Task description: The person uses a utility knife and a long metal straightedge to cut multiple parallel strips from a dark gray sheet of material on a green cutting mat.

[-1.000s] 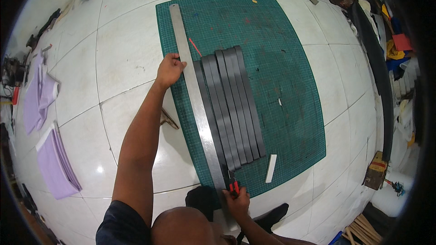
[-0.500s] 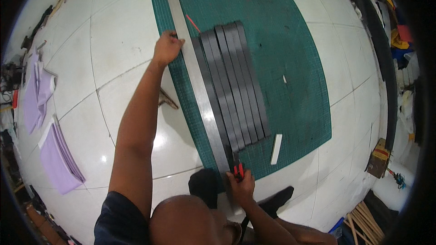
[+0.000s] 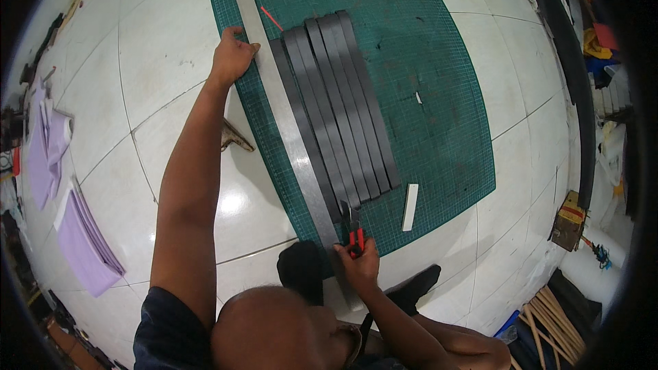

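A long metal ruler (image 3: pixel 291 136) lies slantwise along the left part of the green cutting mat (image 3: pixel 439 137). Toward its far end, my left hand (image 3: pixel 233 58) grips the left edge, thumb on top and fingers curled. Beside the ruler on its right lies a bundle of dark grey strips (image 3: pixel 336 103), side by side; the leftmost one runs right along the ruler. At the near end of the strips, my right hand (image 3: pixel 361 266) is closed round red-and-black-handled scissors (image 3: pixel 356 238), with the fingers also against the ruler's edge. The blades point away from me, over the strip ends.
A short white bar (image 3: pixel 410 207) and a white scrap (image 3: pixel 419 98) lie on the mat, and a thin red stick (image 3: pixel 272 18) near the strips' far end. Folded lilac cloth (image 3: pixel 88 243) is on the tiled floor at left. Wooden sticks (image 3: pixel 548 318) stand at lower right.
The whole scene has shifted slightly up and left in the view. The scissors' blades now look spread apart at the strip ends. Both hands keep their places along the ruler.
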The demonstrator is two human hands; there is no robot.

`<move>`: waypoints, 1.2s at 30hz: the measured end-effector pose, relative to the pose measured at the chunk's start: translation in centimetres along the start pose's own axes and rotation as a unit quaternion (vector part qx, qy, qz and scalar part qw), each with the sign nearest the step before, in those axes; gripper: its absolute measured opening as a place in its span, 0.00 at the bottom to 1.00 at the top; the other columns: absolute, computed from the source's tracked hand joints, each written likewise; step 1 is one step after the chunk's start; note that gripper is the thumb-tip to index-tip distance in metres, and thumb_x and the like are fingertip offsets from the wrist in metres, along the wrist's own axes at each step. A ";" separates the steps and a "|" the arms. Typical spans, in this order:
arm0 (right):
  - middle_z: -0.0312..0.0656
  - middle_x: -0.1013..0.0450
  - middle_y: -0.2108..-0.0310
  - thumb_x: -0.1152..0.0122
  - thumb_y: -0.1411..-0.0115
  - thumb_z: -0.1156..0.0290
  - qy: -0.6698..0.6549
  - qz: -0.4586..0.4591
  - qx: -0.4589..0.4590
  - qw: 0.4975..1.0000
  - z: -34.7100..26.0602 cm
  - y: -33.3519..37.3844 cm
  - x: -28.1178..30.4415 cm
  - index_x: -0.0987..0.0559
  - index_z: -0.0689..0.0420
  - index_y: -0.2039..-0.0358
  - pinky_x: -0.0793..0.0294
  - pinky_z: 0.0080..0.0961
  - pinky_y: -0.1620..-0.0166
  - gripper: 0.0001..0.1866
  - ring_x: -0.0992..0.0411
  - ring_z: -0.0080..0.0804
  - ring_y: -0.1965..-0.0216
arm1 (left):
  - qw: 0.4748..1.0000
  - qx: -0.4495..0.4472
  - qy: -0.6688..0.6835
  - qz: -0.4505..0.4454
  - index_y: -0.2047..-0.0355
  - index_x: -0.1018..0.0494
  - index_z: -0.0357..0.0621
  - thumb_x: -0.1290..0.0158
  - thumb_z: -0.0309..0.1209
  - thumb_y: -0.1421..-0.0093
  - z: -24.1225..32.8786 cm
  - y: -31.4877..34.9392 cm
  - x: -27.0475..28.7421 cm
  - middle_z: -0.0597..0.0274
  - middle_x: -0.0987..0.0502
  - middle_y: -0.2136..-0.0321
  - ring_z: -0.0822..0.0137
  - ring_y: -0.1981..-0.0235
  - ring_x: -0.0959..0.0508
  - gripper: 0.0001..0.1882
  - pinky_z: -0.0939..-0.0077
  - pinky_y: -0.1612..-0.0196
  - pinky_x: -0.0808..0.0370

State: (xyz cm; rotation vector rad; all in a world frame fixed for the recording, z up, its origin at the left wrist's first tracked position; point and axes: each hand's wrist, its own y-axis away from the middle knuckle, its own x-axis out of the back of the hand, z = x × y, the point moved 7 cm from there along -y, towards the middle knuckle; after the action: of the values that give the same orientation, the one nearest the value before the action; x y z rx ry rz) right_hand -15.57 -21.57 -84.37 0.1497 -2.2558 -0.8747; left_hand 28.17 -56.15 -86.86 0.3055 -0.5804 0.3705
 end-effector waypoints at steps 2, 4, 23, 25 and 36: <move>0.53 0.25 0.63 0.24 0.48 0.52 0.018 -0.009 -0.006 1.000 -0.5 0.0 0.1 0.28 0.61 0.60 0.29 0.48 0.54 0.29 0.26 0.52 0.58 | 0.999 -0.026 -0.015 0.020 0.42 0.34 0.38 0.36 0.33 0.44 0.2 0.0 0.2 0.53 0.18 0.67 0.55 0.62 0.17 0.31 0.64 0.56 0.23; 0.54 0.24 0.64 0.24 0.47 0.52 0.070 0.012 0.019 0.997 -1.8 0.1 0.6 0.28 0.61 0.60 0.28 0.48 0.55 0.29 0.25 0.53 0.59 | 0.999 -0.036 -0.022 0.023 0.44 0.32 0.40 0.37 0.33 0.43 0.4 0.4 0.0 0.52 0.19 0.68 0.55 0.62 0.17 0.28 0.63 0.56 0.22; 0.50 0.24 0.73 0.22 0.48 0.55 0.049 -0.013 0.023 0.998 -2.3 0.4 0.9 0.31 0.59 0.63 0.25 0.42 0.63 0.28 0.21 0.49 0.69 | 0.850 -0.153 -0.466 -0.196 0.29 0.55 0.30 0.30 0.71 0.75 5.8 11.5 -2.8 0.34 0.53 0.29 0.39 0.26 0.55 0.82 0.37 0.28 0.57; 0.50 0.24 0.73 0.22 0.48 0.55 0.049 -0.005 0.045 0.998 -1.5 -0.1 0.6 0.31 0.59 0.63 0.25 0.43 0.64 0.28 0.22 0.50 0.69 | 0.835 -0.129 -0.494 -0.206 0.28 0.56 0.31 0.31 0.72 0.73 5.9 11.6 -3.0 0.37 0.55 0.27 0.41 0.25 0.58 0.82 0.37 0.28 0.60; 0.52 0.27 0.68 0.23 0.49 0.56 0.020 -0.018 0.044 0.999 -3.1 -0.2 1.1 0.31 0.60 0.61 0.28 0.44 0.61 0.28 0.25 0.50 0.66 | 0.826 -0.129 -0.509 -0.204 0.28 0.54 0.33 0.31 0.67 0.65 6.6 12.6 -3.8 0.45 0.51 0.27 0.44 0.25 0.54 0.75 0.41 0.27 0.58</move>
State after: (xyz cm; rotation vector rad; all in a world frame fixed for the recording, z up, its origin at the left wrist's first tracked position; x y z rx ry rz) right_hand -14.38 -23.79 -82.28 0.2449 -2.2617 -0.7849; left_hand 16.79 -48.36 -81.64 0.3439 -1.5715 -0.3436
